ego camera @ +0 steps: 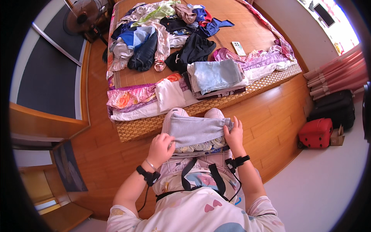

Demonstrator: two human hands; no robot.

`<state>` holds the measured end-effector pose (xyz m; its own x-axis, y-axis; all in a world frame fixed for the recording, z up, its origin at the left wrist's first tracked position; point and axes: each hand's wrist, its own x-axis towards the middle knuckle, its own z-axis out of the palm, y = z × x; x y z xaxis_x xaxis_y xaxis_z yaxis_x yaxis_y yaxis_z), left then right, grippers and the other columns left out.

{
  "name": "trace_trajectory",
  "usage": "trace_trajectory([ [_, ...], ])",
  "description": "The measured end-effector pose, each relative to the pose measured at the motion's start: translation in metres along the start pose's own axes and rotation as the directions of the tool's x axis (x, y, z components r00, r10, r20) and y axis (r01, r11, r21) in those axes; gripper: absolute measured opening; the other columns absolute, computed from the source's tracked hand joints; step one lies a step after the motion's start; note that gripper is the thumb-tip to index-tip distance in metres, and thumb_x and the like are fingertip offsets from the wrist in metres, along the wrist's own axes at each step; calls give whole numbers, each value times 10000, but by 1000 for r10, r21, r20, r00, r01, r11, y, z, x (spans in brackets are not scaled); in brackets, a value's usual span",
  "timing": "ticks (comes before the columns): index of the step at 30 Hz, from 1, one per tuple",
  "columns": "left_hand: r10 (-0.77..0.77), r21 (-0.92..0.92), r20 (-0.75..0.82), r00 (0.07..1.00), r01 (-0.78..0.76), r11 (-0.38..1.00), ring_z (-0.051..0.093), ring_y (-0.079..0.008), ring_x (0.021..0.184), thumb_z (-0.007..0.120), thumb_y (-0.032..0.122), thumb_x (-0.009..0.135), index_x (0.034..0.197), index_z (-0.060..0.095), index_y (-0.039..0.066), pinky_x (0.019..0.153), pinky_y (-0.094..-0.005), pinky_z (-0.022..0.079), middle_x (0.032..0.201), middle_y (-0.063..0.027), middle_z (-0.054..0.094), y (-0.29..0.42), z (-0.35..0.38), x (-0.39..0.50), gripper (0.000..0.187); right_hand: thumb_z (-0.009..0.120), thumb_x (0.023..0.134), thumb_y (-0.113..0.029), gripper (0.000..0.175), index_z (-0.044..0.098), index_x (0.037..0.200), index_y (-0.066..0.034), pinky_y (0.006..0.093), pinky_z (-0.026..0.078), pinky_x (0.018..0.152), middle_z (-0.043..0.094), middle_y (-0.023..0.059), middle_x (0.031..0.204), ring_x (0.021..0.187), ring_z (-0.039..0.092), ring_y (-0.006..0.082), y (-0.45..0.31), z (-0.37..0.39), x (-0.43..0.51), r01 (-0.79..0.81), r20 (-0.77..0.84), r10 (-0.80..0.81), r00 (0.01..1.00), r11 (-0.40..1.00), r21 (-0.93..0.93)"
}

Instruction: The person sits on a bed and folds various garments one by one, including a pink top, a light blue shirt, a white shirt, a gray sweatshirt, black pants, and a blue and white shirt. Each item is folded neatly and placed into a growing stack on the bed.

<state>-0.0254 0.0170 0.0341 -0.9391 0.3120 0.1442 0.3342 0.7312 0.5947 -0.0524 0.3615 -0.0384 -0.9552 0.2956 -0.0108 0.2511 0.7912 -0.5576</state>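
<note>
A grey garment (197, 130), folded flat, lies across my lap on top of a patterned garment (203, 145) and other folded cloth. My left hand (161, 148) touches the grey garment's left edge, its fingers bent; whether they grip it is unclear. On the other side my right hand (234, 134) rests at the gathered right end, thumb on the cloth and fingers raised. Before me on the bed stands a stack of folded clothes topped by light blue denim (216, 76). A folded white cloth (170, 95) lies to its left.
A heap of loose clothes (162, 32) spreads over the bed mat, beside black clothing (194, 50). A phone (238, 48) lies near the purple bedding. The woven bed edge (139, 129) is close to my knees. A red suitcase (315, 133) stands at right, a fan (82, 18) at upper left.
</note>
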Motion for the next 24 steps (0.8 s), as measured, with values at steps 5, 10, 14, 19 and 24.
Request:
trace_trajectory([
  [5,-469,-84,153,870,485,871,655,-373,836,702,311,888,1044,639,13,715,-444,531,924,-179,660,-27,21,18,342,757,826,-240,609,531,1359,-50,532,414,1062,465,329,1426,1263,485,506,-47,-19,-7,345,28,-344,938,938,-40],
  [10,-320,-64,123,940,329,942,649,-378,914,767,406,834,1150,551,35,760,-456,533,1051,-183,627,-3,17,-3,533,737,840,-192,377,639,1176,-50,447,517,903,641,179,1191,1062,622,403,-113,-6,-1,493,202,-544,814,833,252],
  [14,-77,35,117,990,74,997,620,-366,966,810,366,790,1138,562,60,794,-451,527,1079,-153,554,5,14,-30,526,731,834,-183,291,665,1091,-64,451,528,855,661,148,1078,985,640,389,-147,43,11,583,254,-636,729,771,257],
  [19,-147,69,164,975,137,988,621,-365,927,777,209,786,1090,563,71,761,-457,530,1033,-148,546,4,19,-33,397,742,802,-251,321,682,1075,-91,462,543,864,663,158,1045,987,651,384,-162,95,28,562,438,-541,717,821,94],
  [24,-130,99,104,986,119,988,625,-376,895,723,108,751,1053,552,66,730,-462,536,1000,-161,545,2,30,-29,350,711,831,-293,282,686,1011,-77,463,554,843,668,166,1047,975,668,370,-181,99,43,554,579,-457,675,833,12],
])
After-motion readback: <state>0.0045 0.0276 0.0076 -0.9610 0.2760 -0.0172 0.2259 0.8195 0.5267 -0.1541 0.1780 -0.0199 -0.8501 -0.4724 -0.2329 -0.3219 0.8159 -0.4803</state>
